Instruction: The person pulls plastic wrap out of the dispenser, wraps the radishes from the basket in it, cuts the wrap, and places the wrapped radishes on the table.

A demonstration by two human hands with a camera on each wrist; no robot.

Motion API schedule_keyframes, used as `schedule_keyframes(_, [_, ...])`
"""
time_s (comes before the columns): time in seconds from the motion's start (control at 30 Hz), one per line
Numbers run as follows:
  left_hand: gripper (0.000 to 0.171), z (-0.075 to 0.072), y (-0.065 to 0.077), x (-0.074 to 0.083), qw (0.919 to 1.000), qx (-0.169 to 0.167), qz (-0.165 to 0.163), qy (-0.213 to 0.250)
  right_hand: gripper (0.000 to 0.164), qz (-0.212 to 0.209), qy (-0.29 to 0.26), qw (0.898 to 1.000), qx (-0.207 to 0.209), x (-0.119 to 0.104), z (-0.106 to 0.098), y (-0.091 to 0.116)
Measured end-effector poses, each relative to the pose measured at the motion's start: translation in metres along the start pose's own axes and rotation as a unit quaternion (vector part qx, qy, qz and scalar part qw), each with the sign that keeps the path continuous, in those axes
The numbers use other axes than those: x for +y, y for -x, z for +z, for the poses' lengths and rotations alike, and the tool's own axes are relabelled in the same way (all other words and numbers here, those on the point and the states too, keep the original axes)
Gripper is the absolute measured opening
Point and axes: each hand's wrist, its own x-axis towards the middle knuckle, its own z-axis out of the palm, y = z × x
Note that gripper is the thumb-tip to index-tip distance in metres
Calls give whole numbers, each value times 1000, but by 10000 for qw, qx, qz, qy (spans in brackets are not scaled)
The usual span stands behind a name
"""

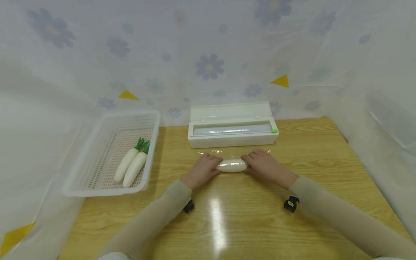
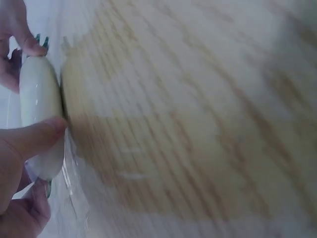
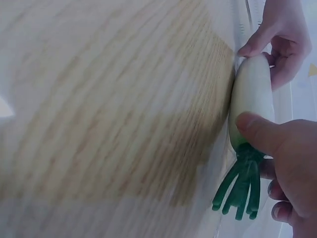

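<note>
A white radish (image 1: 232,165) lies crosswise on the wooden table, with shiny clear film (image 1: 227,153) around it and spreading out behind it. My left hand (image 1: 203,169) grips its left end, the thumb pressed on the near side in the left wrist view. At the other end my right hand (image 1: 264,166) holds it near the green leaf stalks (image 3: 242,183), its thumb on the white body in the right wrist view. Some fingers of both hands are hidden behind the radish.
Just beyond the hands stands a white film box (image 1: 232,140), lid raised, a roll inside and a green slider (image 1: 274,131) at its right end. On the left, a white plastic basket (image 1: 149,173) holds two more radishes (image 1: 134,168). A flowered curtain (image 1: 208,43) hangs behind the table.
</note>
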Motion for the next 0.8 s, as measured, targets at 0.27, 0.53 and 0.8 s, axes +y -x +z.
schedule_keyframes(0.27, [47,-1,8,-1,9977,-343,95,571,47,-275,-402,9986,211,0,-1,15])
schedule_keyframes(0.53, [47,-1,12,-6,9968,-166,243,746,48,-251,-768,9966,167,7,2,17])
schedule_keyframes(0.8, [41,4,12,-13,9954,214,361,864,43,-191,-845,9961,173,10,4,22])
